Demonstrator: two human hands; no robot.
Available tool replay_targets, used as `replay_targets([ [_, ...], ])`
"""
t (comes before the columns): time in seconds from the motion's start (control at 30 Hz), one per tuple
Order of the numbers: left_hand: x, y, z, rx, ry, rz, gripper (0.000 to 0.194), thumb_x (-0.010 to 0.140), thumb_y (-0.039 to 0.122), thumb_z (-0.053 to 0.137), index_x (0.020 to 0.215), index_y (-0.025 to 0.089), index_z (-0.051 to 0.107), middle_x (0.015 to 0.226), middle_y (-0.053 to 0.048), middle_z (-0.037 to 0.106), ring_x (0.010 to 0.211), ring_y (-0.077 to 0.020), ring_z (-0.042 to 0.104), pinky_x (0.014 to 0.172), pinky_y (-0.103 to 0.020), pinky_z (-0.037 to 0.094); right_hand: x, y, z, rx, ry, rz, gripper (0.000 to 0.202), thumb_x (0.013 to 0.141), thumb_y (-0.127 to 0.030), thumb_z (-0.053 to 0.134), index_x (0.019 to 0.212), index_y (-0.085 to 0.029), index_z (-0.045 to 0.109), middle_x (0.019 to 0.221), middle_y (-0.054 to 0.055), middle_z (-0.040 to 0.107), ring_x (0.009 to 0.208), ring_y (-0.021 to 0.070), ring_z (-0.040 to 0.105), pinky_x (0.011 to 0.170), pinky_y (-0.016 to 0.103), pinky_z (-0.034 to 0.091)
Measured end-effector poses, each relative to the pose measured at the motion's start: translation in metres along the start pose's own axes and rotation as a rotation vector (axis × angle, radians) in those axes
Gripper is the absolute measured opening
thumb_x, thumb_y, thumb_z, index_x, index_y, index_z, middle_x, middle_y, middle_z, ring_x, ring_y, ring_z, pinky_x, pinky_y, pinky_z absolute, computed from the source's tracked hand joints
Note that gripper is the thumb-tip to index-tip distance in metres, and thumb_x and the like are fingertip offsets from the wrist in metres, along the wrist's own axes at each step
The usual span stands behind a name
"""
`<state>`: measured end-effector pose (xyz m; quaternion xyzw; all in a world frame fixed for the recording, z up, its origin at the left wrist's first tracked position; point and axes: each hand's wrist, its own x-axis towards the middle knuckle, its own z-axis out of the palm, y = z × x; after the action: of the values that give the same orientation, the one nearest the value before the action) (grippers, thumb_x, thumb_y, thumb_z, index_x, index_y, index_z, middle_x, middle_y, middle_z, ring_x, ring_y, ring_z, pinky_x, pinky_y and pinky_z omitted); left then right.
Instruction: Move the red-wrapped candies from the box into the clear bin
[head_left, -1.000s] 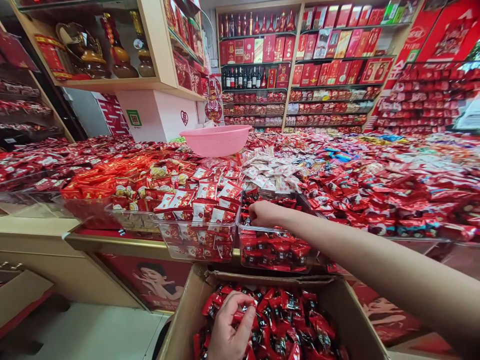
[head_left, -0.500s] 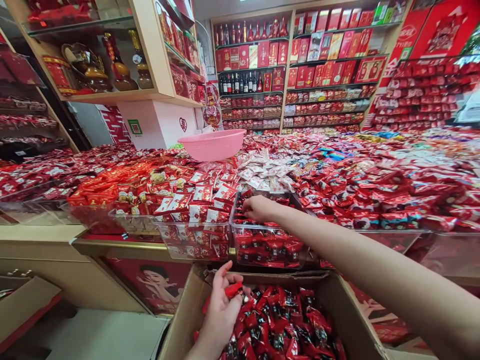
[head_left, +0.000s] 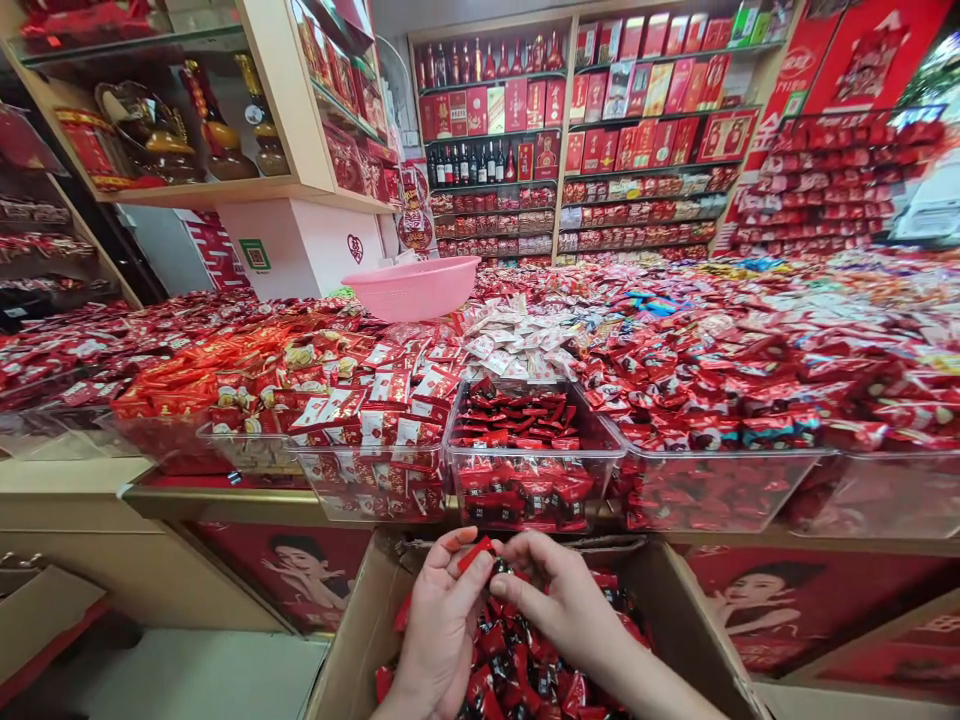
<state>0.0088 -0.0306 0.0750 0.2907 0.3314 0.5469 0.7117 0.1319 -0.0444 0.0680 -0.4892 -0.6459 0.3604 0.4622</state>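
Over an open cardboard box (head_left: pixel 352 625) full of red-and-black wrapped candies (head_left: pixel 517 660), my two hands come together. My left hand (head_left: pixel 444 610) pinches a red wrapped candy (head_left: pixel 475 553) between thumb and fingers. Touching the dark end of that same candy, the thumb and fingers of my right hand (head_left: pixel 559 590) are closed at its right side. Just beyond the box stands a clear plastic bin (head_left: pixel 534 462), partly filled with the same kind of red-and-black candies, some lying flat in rows.
Clear bins of white-and-red packets (head_left: pixel 390 395) and red wrapped sweets (head_left: pixel 720 400) flank the middle bin. A pink plastic basket (head_left: pixel 412 288) rests on the candies behind. Shelves of bottles and boxes (head_left: pixel 495 110) line the back wall. A cabinet (head_left: pixel 307 180) overhangs at left.
My right hand has drawn back from the clear bin to the candy in my left hand. Flat rows of candies now show inside that bin. The view has shifted slightly.
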Motion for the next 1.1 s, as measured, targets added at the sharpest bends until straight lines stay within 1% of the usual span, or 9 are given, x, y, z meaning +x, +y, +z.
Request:
replay_targets([
  [0.1, 0.005, -0.013, -0.006, 0.041, 0.001, -0.018, 0.025, 0.066, 0.017, 0.062, 0.089, 0.017, 0.052, 0.081, -0.003, 0.064, 0.076, -0.0129, 0.058, 0.07, -0.023, 0.044, 0.0, 0.013, 0.002, 0.082, 0.064, 0.036, 0.02, 0.071, -0.035, 0.052, 0.068, -0.015, 0.05, 0.062, -0.002, 0.049, 0.058, 0.0091, 0.042, 0.054, 0.02, 0.036],
  [0.2, 0.008, -0.018, -0.01, 0.135, -0.047, -0.016, 0.023, 0.066, 0.02, 0.062, 0.088, 0.015, 0.057, 0.086, -0.006, 0.064, 0.085, -0.0174, 0.057, 0.078, -0.028, 0.041, -0.001, 0.018, 0.002, 0.226, 0.073, 0.115, 0.024, 0.07, -0.038, 0.052, 0.068, -0.015, 0.049, 0.061, -0.001, 0.049, 0.057, 0.0091, 0.043, 0.052, 0.02, 0.037],
  [0.43, 0.003, -0.006, 0.0, 0.055, -0.142, -0.062, 0.017, 0.075, 0.02, 0.051, 0.088, 0.014, 0.061, 0.087, -0.005, 0.064, 0.088, -0.0173, 0.054, 0.078, -0.029, 0.042, 0.002, 0.013, -0.004, 0.365, 0.051, 0.186, 0.026, 0.07, -0.04, 0.052, 0.077, -0.015, 0.054, 0.067, 0.001, 0.053, 0.056, 0.0093, 0.045, 0.049, 0.02, 0.037],
  [0.6, 0.005, -0.005, 0.003, 0.064, -0.099, -0.047, 0.014, 0.074, 0.02, 0.052, 0.084, 0.015, 0.062, 0.086, -0.003, 0.064, 0.086, -0.0162, 0.054, 0.075, -0.027, 0.043, 0.001, 0.013, -0.002, 0.342, 0.094, 0.154, 0.024, 0.07, -0.038, 0.053, 0.073, -0.015, 0.053, 0.066, 0.0, 0.052, 0.06, 0.0103, 0.047, 0.055, 0.021, 0.039],
  [0.73, 0.004, -0.005, -0.001, 0.072, -0.065, -0.038, 0.015, 0.072, 0.022, 0.054, 0.085, 0.017, 0.06, 0.084, -0.003, 0.064, 0.082, -0.0156, 0.055, 0.072, -0.025, 0.043, -0.004, 0.01, -0.001, 0.317, 0.066, 0.141, 0.021, 0.072, -0.034, 0.052, 0.083, -0.016, 0.052, 0.073, 0.002, 0.055, 0.068, 0.0122, 0.051, 0.063, 0.023, 0.042],
  [0.87, 0.003, 0.001, -0.006, 0.251, -0.073, 0.006, 0.019, 0.063, 0.021, 0.063, 0.081, 0.016, 0.058, 0.077, -0.002, 0.064, 0.072, -0.0136, 0.055, 0.068, -0.023, 0.043, -0.007, -0.002, -0.007, 0.043, 0.024, -0.01, 0.016, 0.077, -0.028, 0.046, 0.086, -0.018, 0.054, 0.079, 0.003, 0.058, 0.073, 0.0132, 0.053, 0.068, 0.024, 0.044],
  [0.97, 0.003, 0.002, -0.008, 0.308, 0.028, 0.092, 0.019, 0.059, 0.022, 0.066, 0.073, 0.016, 0.055, 0.069, 0.0, 0.062, 0.065, -0.0118, 0.054, 0.063, -0.021, 0.043, -0.008, -0.01, -0.008, -0.307, 0.158, -0.258, 0.018, 0.076, -0.022, 0.046, 0.093, -0.019, 0.052, 0.094, 0.007, 0.054, 0.085, 0.0166, 0.05, 0.075, 0.029, 0.042],
  [1.03, 0.002, 0.0, -0.008, 0.286, 0.037, 0.096, 0.018, 0.06, 0.025, 0.065, 0.07, 0.017, 0.052, 0.066, 0.001, 0.06, 0.064, -0.0118, 0.053, 0.062, -0.021, 0.043, -0.008, -0.011, -0.004, -0.545, 0.244, -0.433, 0.024, 0.072, -0.021, 0.05, 0.096, -0.017, 0.051, 0.102, 0.011, 0.05, 0.088, 0.0199, 0.048, 0.074, 0.033, 0.043],
  [1.1, -0.001, -0.002, -0.004, 0.291, 0.017, 0.095, 0.017, 0.061, 0.026, 0.064, 0.069, 0.017, 0.052, 0.064, 0.002, 0.058, 0.062, -0.0112, 0.051, 0.06, -0.019, 0.042, -0.007, -0.011, 0.002, -0.69, 0.252, -0.535, 0.024, 0.071, -0.02, 0.05, 0.095, -0.015, 0.051, 0.1, 0.013, 0.051, 0.083, 0.0198, 0.049, 0.067, 0.032, 0.045],
])
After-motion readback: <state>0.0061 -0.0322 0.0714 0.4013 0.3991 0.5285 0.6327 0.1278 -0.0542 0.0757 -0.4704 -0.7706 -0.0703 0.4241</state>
